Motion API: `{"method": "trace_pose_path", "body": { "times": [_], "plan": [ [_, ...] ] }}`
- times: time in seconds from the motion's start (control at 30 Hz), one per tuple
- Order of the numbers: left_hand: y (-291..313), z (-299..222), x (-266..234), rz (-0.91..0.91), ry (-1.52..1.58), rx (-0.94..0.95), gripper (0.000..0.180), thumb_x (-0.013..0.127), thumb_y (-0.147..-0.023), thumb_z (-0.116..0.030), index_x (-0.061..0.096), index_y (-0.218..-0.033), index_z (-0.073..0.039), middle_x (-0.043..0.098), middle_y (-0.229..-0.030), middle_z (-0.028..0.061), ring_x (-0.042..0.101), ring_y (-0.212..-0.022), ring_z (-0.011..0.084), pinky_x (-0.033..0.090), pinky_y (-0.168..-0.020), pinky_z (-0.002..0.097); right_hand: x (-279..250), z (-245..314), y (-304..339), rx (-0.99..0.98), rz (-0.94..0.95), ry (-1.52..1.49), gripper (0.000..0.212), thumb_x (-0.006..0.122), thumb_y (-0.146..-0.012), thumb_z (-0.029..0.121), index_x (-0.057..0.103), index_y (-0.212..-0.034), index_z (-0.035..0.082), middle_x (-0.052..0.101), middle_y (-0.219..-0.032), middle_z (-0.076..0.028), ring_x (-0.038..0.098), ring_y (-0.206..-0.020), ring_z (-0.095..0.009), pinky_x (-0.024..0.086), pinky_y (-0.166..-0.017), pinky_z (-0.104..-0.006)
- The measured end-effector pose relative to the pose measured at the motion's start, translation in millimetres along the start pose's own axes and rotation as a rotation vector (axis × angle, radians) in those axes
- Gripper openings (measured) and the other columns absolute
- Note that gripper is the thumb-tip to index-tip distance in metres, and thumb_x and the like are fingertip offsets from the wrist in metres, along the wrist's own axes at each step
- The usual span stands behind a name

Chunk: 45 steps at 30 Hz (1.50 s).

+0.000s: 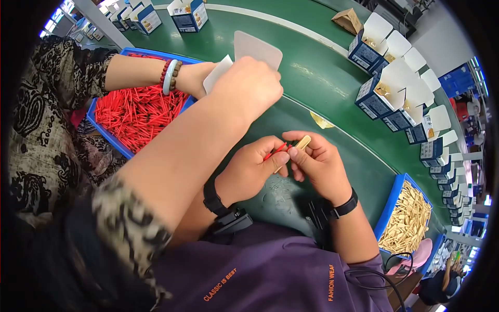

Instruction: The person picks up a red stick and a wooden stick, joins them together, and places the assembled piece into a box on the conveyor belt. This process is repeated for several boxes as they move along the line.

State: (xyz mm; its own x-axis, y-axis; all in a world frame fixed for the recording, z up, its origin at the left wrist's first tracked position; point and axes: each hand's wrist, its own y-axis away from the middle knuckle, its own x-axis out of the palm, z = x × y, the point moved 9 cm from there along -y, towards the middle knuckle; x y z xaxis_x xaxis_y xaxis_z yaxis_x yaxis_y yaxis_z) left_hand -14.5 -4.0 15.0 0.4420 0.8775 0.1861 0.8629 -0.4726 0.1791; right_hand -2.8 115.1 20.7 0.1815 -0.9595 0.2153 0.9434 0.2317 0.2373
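Close together over the green table, my two hands meet near the middle of the view. My left hand (254, 162) is closed with thin red sticks (275, 151) pinched between its thumb and fingers. In my right hand (321, 164) a narrow gold-coloured strip (302, 143) is held, slanting upward between thumb and fingers. The strip's lower end comes down by my left fingertips, beside the red sticks. Whether sticks and strip touch I cannot tell. Black straps circle both my wrists.
A co-worker's arm (192, 135) crosses my left forearm; their hands are at a white-flapped box (257, 49). A blue bin (117, 141) of red sticks stands left, another blue bin (385, 221) of gold-coloured pieces right. Open boxes (375, 94) line the green conveyor (312, 67).
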Motion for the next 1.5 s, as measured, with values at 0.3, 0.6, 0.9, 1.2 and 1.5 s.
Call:
{"method": "trace_pose_path", "body": {
  "times": [0.3,0.6,0.9,1.2,1.5],
  "plan": [
    [24,4,-4,-0.011,-0.243,0.027,0.02,0.061,-0.099,-0.02,0.068,-0.099,-0.001,0.065,-0.081,0.0004,0.051,-0.069,0.0045,0.043,-0.063,0.0224,9,-4,20,-0.006,0.024,0.133,0.022,0.06,-0.099,0.012,0.065,-0.116,-0.002,0.065,-0.085,-0.001,0.056,-0.064,-0.006,0.044,-0.058,-0.0194],
    [28,8,-44,-0.205,0.156,-0.037,0.029,0.056,-0.102,-0.023,0.066,-0.115,0.002,0.069,-0.088,0.0071,0.045,-0.056,0.0031,0.037,-0.051,0.02,15,122,-45,-0.436,-0.199,0.566,0.023,0.064,-0.095,0.021,0.072,-0.093,-0.001,0.066,-0.073,0.001,0.06,-0.068,-0.005,0.049,-0.062,-0.0212],
    [8,29,-48,-0.058,0.284,-0.268,0.031,0.052,-0.104,-0.023,0.061,-0.121,0.001,0.067,-0.088,0.0088,0.04,-0.051,0.0038,0.033,-0.046,0.0211,86,196,-271,-0.85,-0.411,1.249,0.023,0.06,-0.086,0.023,0.071,-0.086,0.002,0.067,-0.079,-0.022,0.066,-0.076,-0.039,0.055,-0.073,-0.0436],
    [4,31,-49,0.084,0.527,-0.399,0.031,0.051,-0.104,-0.024,0.061,-0.12,0.0,0.065,-0.086,0.0059,0.038,-0.051,0.0036,0.031,-0.048,0.0205,88,170,-284,-0.697,-0.321,1.295,0.019,0.061,-0.086,0.02,0.07,-0.085,0.003,0.067,-0.079,-0.021,0.065,-0.073,-0.04,0.054,-0.07,-0.0452],
    [10,35,-52,0.08,0.686,-0.485,0.035,0.052,-0.104,-0.027,0.059,-0.125,0.0,0.063,-0.084,0.0032,0.036,-0.052,0.0027,0.03,-0.048,0.0204,93,129,-216,-0.849,-0.397,1.111,0.014,0.069,-0.085,0.02,0.07,-0.085,0.006,0.068,-0.079,-0.014,0.066,-0.066,-0.033,0.054,-0.059,-0.0418]
  ]
}}
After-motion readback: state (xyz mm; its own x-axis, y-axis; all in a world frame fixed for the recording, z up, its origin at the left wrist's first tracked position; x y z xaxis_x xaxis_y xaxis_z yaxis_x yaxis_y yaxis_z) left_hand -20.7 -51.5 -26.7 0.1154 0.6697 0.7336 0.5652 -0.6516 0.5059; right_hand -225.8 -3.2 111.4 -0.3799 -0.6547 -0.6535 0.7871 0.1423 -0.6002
